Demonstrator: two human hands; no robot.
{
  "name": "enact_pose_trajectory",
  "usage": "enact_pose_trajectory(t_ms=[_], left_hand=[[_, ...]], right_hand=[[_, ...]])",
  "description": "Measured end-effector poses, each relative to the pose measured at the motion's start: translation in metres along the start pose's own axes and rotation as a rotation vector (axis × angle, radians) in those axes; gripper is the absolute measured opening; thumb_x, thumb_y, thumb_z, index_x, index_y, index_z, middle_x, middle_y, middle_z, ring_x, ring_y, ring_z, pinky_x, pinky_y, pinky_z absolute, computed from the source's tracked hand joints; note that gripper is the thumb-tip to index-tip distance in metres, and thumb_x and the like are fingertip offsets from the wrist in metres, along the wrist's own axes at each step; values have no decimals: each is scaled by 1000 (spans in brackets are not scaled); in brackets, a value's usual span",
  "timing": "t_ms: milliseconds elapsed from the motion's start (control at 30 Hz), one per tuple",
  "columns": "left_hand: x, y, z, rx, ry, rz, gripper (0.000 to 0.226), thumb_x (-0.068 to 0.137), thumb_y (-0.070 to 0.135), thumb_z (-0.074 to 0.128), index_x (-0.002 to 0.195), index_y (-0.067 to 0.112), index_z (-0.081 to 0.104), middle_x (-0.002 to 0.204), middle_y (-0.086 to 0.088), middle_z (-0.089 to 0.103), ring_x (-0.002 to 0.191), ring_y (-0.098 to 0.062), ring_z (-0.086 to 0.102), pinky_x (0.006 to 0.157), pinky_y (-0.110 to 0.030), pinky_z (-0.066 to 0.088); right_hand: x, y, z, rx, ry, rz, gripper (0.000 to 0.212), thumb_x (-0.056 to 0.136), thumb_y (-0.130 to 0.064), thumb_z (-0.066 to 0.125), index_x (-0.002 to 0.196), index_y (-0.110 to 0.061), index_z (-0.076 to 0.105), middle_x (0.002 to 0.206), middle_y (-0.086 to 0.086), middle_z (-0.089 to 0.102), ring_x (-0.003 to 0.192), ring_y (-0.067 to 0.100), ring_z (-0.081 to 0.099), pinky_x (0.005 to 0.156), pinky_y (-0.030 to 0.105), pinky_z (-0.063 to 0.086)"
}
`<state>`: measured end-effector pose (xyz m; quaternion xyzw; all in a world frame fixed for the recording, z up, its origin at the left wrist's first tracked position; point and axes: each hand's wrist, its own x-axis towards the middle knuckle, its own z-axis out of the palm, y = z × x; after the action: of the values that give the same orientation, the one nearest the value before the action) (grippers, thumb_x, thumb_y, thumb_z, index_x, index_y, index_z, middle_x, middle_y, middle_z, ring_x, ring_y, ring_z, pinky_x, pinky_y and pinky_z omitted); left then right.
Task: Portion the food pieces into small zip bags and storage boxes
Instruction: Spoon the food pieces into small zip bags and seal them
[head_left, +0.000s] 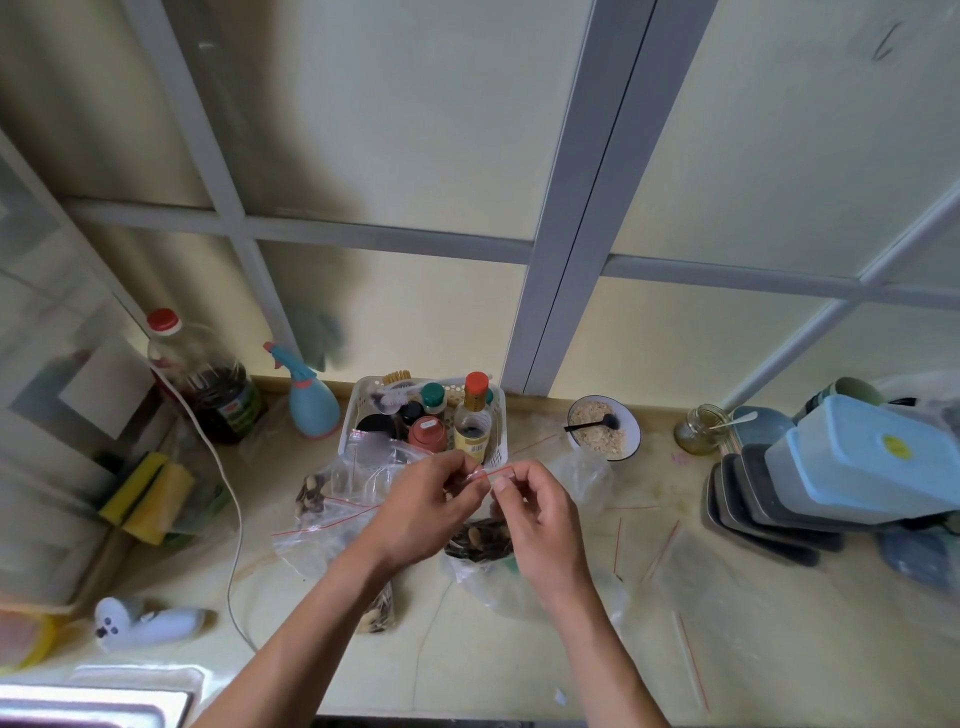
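My left hand (431, 499) and right hand (530, 506) pinch a small zip bag (491, 472) at its red strip. One filled bag (322, 512) lies left; empty bags (675, 561) wait right, so I judge much remains.

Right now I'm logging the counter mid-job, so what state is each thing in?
Small zip bag: red strip pinched between both hands, above the counter.
Left hand: pinching the strip.
Right hand: pinching the strip.
Zip bag with food pieces: lying on the counter.
Bowl of flakes: uncovered, black spoon in it.
Glass jar: lid off, spoon inside.
Blue storage box: lid on, tilted on stacked trays.
Oil bottle: capped, upright.
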<state>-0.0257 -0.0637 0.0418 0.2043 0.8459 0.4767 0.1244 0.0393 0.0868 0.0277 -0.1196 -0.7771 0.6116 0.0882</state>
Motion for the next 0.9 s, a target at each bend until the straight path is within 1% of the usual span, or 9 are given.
enact_pose_trajectory(t_ms=[133,233,300,367,433,600,700,767,900], left_hand=[[2,2,-5,-2,3,23,18,97,31,63,82,21,63,71,3,61,61,-5,50,59,-24,40],[4,2,-7,13,1,34,16,96,31,65,81,24,64,70,7,62,63,-6,54,57,-18,39],[5,1,-8,24,10,42,18,94,29,68,77,27,62,67,10,59,62,-5,53,57,-15,37],[6,-1,-9,46,-1,49,19,93,29,69,76,26,61,66,12,58,61,-6,52,56,-15,36],[6,-3,-10,38,-24,46,18,93,28,69,77,23,63,65,12,58,60,-5,51,57,-17,37],[8,-9,-13,28,-71,20,22,89,31,67,74,16,60,67,-1,59,60,-6,46,58,-25,38],[8,-10,-15,-9,-91,-9,20,88,27,68,72,18,61,62,9,55,59,-5,46,57,-20,38],[8,-9,-15,-15,-94,-11,20,89,23,68,70,21,61,61,13,55,58,-4,47,57,-17,37],[9,-10,-13,31,-82,10,26,93,24,67,69,27,57,60,17,55,58,-5,49,55,-15,35]], right_hand=[[6,4,-4,33,-46,20,8,101,-20,63,99,-20,71,100,-1,76,87,24,70,83,56,57],[9,5,-4,18,-62,26,9,99,-23,64,97,-22,72,103,-3,77,90,22,72,84,56,57],[9,5,-2,0,-39,20,11,100,-21,64,93,-24,71,100,-5,77,89,19,72,83,54,58],[8,6,1,-6,-31,23,11,100,-19,64,92,-24,70,101,-5,77,91,18,71,83,51,58],[7,8,2,-8,-32,31,9,99,-24,64,92,-23,69,101,-4,77,90,19,71,83,53,57],[7,9,4,-18,-34,31,10,97,-29,64,93,-22,69,96,-2,75,82,24,68,77,54,56],[6,7,3,-10,-25,37,10,95,-32,64,92,-23,67,88,-2,72,78,31,65,74,54,55],[6,6,2,3,-14,52,7,97,-26,66,90,-24,67,84,-1,71,78,34,65,73,53,54],[6,5,2,11,-8,73,11,99,-20,66,89,-24,66,85,-1,71,78,32,66,74,53,55]])
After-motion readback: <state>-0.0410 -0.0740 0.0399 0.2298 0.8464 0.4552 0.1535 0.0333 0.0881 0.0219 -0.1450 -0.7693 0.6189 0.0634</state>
